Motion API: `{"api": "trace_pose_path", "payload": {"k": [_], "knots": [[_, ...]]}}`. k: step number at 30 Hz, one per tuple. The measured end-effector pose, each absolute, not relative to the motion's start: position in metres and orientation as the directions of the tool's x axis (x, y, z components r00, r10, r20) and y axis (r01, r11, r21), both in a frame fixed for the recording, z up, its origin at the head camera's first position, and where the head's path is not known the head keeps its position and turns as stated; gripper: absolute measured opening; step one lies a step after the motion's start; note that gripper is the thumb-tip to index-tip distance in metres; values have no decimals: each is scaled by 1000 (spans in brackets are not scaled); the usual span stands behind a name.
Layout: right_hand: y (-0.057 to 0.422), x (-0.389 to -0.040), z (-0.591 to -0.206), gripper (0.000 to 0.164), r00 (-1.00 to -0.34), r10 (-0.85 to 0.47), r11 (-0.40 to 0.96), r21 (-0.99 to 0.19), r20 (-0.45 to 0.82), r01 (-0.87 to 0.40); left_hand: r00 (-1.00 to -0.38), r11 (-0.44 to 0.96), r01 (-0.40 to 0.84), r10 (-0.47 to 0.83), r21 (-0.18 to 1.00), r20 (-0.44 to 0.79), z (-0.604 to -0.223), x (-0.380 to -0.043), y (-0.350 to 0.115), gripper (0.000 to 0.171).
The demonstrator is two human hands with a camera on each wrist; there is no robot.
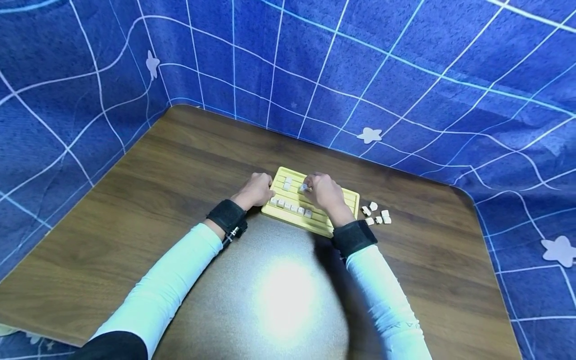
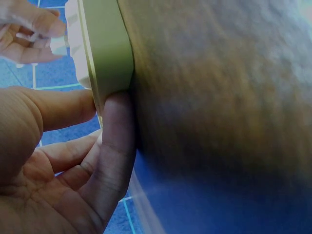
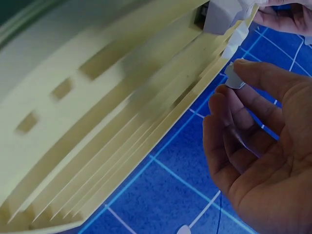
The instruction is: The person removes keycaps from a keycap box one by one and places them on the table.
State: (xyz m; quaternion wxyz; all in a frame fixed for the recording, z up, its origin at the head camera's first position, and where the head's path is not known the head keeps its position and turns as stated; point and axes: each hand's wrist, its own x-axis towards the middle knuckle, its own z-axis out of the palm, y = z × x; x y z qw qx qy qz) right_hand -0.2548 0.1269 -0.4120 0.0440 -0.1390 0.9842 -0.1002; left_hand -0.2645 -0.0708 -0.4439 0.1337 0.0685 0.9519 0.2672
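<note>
A yellow ridged tray lies at a slant on the table. My left hand grips its left end, and the left wrist view shows the thumb and a finger at the tray's edge. Over the far half of the tray, my right hand pinches a small white tile between thumb and fingertips. Several white tiles stand in a row along the near groove. Farther back on the left sit two more tiles. Any markings on them are too small to read.
Several loose white pieces are scattered on the brown wooden table just right of the tray. Blue cloth with a light grid and stars hangs behind the table and at its sides. A bright glare lies on the near tabletop.
</note>
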Motion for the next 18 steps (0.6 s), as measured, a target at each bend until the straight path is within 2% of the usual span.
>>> {"api": "trace_pose_path", "payload": {"k": [4,18], "knots": [[140,-249,-414,23,-955,-297,933,-216,-10,-288,-953,843,56,205,535,-224,-443,-264,-71,16],[198,-235,-418,19,-969,-244,935,-257,27,-243,-950,831,31,197,556,-242,-444,-264,-72,17]]}}
